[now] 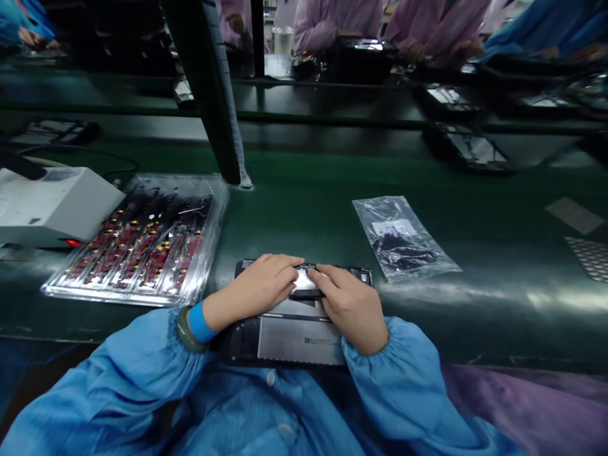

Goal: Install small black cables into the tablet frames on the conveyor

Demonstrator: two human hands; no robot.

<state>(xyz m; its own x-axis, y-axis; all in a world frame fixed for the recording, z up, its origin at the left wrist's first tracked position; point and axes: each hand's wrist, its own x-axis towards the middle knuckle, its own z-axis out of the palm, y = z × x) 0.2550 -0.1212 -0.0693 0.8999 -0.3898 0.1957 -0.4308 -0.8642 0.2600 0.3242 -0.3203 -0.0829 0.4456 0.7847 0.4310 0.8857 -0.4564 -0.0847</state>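
A flat black device frame (pixel 285 339) with a grey metal panel lies at the near edge of the green bench. Both hands rest on its upper part. My left hand (pixel 259 288) has its fingers curled and pressed onto a small dark part (pixel 308 292) near the middle of the frame. My right hand (pixel 351 304) presses the same part from the right, fingers bent and close together. What sits under the fingertips is mostly hidden. Blue sleeves cover both arms, and a green bangle sits on my left wrist.
A clear plastic tray (pixel 142 244) of small red and gold parts lies to the left, beside a white box (pixel 52 202) with a red light. A clear bag (pixel 401 237) of dark parts lies to the right. A dark post (pixel 213 95) stands behind. People in pink and blue sit across the belt.
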